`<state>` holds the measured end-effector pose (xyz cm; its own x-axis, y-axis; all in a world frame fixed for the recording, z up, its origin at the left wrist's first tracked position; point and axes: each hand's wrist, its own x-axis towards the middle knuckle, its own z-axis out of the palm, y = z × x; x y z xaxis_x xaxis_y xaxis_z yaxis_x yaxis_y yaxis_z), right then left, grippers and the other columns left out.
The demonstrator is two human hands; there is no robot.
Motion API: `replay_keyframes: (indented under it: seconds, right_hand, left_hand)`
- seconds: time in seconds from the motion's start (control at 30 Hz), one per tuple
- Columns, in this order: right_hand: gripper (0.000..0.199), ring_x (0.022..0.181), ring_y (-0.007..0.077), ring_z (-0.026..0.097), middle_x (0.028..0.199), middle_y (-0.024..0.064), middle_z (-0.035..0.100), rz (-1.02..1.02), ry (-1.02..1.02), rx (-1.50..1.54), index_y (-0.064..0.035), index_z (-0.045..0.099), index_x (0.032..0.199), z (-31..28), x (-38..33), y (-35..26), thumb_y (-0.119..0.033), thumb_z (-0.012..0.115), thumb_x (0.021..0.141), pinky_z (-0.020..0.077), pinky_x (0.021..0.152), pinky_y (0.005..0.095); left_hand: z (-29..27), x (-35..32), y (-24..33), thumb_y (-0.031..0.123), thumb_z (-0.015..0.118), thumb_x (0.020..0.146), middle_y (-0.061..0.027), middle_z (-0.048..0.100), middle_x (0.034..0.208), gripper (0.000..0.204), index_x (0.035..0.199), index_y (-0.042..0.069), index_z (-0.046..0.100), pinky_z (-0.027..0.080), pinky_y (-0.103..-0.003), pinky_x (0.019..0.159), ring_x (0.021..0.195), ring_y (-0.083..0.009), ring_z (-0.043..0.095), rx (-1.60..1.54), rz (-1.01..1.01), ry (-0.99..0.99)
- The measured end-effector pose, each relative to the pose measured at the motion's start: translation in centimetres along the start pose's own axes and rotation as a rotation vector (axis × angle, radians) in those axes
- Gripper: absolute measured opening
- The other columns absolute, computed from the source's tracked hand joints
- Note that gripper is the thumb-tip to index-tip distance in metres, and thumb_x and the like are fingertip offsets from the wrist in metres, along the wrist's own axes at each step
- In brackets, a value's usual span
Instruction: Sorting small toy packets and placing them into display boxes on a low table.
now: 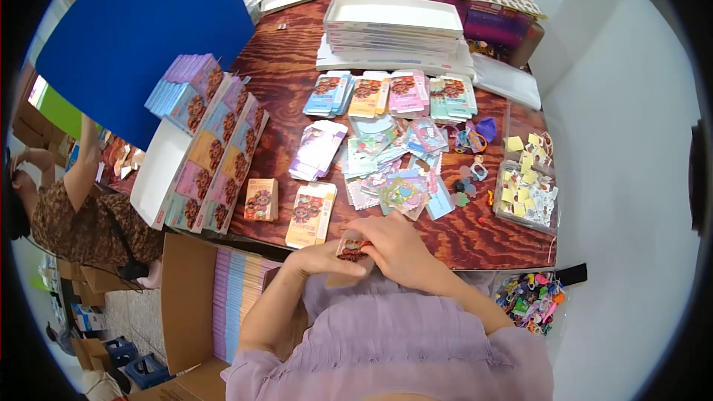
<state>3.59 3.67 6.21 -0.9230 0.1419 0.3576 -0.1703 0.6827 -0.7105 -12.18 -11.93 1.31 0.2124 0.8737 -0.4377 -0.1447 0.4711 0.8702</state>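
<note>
Close to my body, at the table's front edge, my left hand (324, 258) is wrapped round a small printed carton (350, 251). The fingers of my right hand (401, 249) are bent over the carton's upper end, with a bit of red at the thumb tip. What lies inside the carton is hidden. Just beyond my left hand lies a stack of flat orange cartons (310, 215), and an orange box (261, 199) stands to its left. A loose pile of colourful plastic packets (397, 167) spreads past my right hand.
White trays (394, 13) are stacked at the back, behind rows of flat cartons (369, 94). At left stands a tray of filled boxes (215, 156). A clear bin (526, 182) holds small pieces at right. An open cardboard box (186, 304) is below left. Another person (82, 200) sits at far left.
</note>
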Motion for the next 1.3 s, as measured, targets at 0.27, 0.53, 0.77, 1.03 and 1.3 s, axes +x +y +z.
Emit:
replay_keyframes:
  seconds: [0.27,0.53,0.77,1.03,1.3]
  right_hand:
    - [0.020,0.097,0.0234,0.060,0.108,0.0107,0.061,0.204,0.375,0.150,-0.0010,0.067,0.105,-3.8,-3.1,0.7,-0.001,0.064,0.085,0.0478,0.085,0.0324]
    - [0.017,0.084,0.0108,0.060,0.099,0.0054,0.062,0.478,0.309,0.535,0.0049,0.069,0.107,-2.4,-5.5,3.2,-0.001,0.059,0.094,0.0458,0.075,0.0222]
    - [0.025,0.088,0.0090,0.061,0.098,0.0052,0.063,0.598,0.600,0.622,0.0015,0.059,0.118,-0.5,-6.2,4.0,0.002,0.063,0.093,0.0490,0.077,0.0224]
    - [0.036,0.091,0.0079,0.062,0.104,0.0049,0.064,0.547,0.307,0.487,-0.0012,0.050,0.123,-0.9,-7.9,6.0,0.003,0.065,0.091,0.0502,0.079,0.0223]
    - [0.023,0.103,0.0140,0.062,0.111,0.0107,0.066,0.582,0.421,0.696,0.0030,0.064,0.114,-1.9,-7.2,4.7,0.004,0.061,0.091,0.0492,0.088,0.0272]
  left_hand:
    - [4.6,5.4,0.3,0.009,0.082,0.077,-0.0042,0.066,0.114,0.054,0.125,0.005,0.058,0.052,-0.032,0.091,0.105,-0.0153,0.063,-0.460,0.321,0.274]
    - [4.6,7.0,-0.8,0.038,0.062,0.097,-0.0076,0.067,0.114,0.048,0.125,-0.001,0.060,0.053,-0.032,0.089,0.101,-0.0150,0.065,-0.576,0.303,0.138]
    - [6.6,5.3,0.7,0.007,0.055,0.100,-0.0078,0.063,0.117,0.036,0.135,0.001,0.054,0.050,-0.025,0.088,0.101,-0.0117,0.062,-0.312,0.323,0.525]
    - [6.3,4.4,1.2,-0.008,0.062,0.088,-0.0123,0.058,0.114,0.051,0.136,0.005,0.054,0.055,-0.030,0.079,0.096,-0.0203,0.066,0.371,0.477,0.669]
    - [5.6,5.0,1.6,-0.008,0.062,0.089,-0.0135,0.060,0.115,0.052,0.138,0.004,0.047,0.054,-0.032,0.086,0.099,-0.0240,0.066,0.266,0.353,0.593]
